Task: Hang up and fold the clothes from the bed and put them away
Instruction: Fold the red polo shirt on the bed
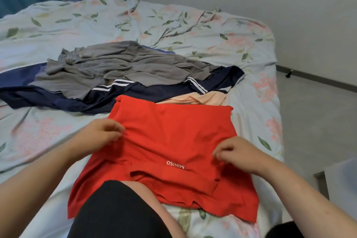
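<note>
A wide bed under a pale green floral quilt [173, 25] fills the scene. Across its middle sprawls a dark navy sports garment with white stripes [135, 94], with a crumpled thin grey top [116, 65] heaped on it. Nearer lies the bright red garment printed MINISO [170, 131], spread flat on the quilt, and a small peach cloth [202, 99] peeps out at its far right edge. The person's 2 hands grasp the red garment: the left hand [100, 133] pinches its left side in curled fingers and the right hand [237, 152] pinches its right side.
</note>
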`<state>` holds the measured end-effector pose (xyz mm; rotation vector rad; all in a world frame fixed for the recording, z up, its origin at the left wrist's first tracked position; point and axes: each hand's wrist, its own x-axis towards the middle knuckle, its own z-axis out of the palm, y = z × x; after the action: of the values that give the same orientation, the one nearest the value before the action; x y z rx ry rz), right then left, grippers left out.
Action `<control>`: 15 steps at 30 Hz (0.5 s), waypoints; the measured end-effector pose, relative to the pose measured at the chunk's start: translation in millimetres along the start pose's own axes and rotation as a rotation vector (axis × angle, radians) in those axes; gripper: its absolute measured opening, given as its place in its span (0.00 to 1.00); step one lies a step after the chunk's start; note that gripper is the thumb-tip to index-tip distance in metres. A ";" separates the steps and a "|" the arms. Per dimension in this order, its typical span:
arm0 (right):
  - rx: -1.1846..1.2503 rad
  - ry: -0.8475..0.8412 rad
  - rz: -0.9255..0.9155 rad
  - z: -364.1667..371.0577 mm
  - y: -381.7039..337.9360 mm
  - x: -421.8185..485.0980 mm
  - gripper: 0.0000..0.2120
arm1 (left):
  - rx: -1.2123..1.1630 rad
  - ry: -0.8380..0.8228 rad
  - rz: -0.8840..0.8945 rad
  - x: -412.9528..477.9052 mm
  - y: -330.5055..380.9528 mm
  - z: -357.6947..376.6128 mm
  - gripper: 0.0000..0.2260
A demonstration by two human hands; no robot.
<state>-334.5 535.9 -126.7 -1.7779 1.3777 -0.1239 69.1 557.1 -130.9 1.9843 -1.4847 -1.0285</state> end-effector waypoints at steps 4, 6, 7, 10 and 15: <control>0.046 0.555 0.265 -25.2 8.9 52.8 0.17 | 0.060 0.218 -0.109 41.4 1.2 -2.4 0.13; 0.334 0.580 0.448 -33.1 11.6 79.7 0.30 | -0.225 0.140 -0.201 58.6 11.0 -0.9 0.18; 0.471 0.573 0.489 -37.8 11.8 91.2 0.30 | -0.338 0.127 -0.233 66.9 16.5 -1.0 0.20; 0.549 0.418 0.459 -49.6 7.3 113.3 0.14 | -0.397 0.099 -0.282 87.9 33.3 2.0 0.13; 0.298 0.781 0.156 -92.3 4.8 148.2 0.04 | -0.226 0.509 0.000 136.7 51.4 -12.5 0.02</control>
<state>-331.3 361.4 -132.1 -1.4044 1.9021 -0.9674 66.9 410.6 -125.7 1.8951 -1.0441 -0.5928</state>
